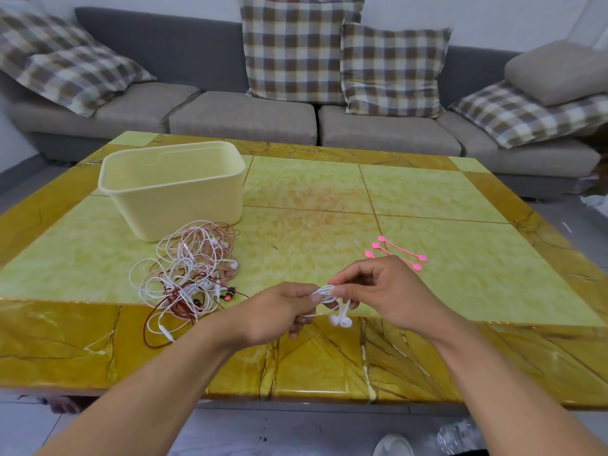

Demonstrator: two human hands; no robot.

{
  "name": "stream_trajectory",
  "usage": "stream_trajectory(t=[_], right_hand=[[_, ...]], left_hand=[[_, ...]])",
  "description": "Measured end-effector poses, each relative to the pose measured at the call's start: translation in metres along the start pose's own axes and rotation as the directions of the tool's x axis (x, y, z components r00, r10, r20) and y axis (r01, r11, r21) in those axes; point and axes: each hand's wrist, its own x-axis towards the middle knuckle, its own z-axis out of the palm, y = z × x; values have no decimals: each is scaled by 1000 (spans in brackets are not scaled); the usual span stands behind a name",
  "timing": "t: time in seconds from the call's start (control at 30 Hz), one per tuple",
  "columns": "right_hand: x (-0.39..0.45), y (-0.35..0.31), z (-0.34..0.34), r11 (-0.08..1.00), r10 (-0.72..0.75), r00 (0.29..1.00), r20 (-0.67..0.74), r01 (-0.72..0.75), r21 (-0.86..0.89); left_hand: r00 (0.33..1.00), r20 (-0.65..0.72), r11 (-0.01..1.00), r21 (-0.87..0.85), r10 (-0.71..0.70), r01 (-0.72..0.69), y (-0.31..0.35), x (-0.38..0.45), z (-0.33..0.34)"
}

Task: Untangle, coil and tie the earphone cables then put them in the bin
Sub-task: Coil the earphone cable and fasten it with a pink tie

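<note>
Above the table's [427,199] near edge, the left hand [276,311] and right hand [391,297] both pinch a small white earphone coil [325,292], its two buds [340,320] dangling just below. A tangle [190,271] of white, pink and red cables lies at 9 o'clock from the hands, touching the empty bin [174,189] at 11 o'clock. Pink ties [396,251] lie at 1 o'clock, just beyond the right hand.
</note>
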Motion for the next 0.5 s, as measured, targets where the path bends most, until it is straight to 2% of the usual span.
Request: stream_trajectory(t=[0.23,0.37,0.5], right_hand=[[3,-2,5,999,11,999,-53,-13,-38],[2,-3,3,999,8,999,-41,-9,-37],[2,-3,2,1000,2,1000,-31,-3,-15]], left_hand=[[993,-101,962,260,-63,87,0,2,3],[998,-31,974,219,-57,62,5,-2,2],[999,40,932,359,33,-45,11,-3,1]])
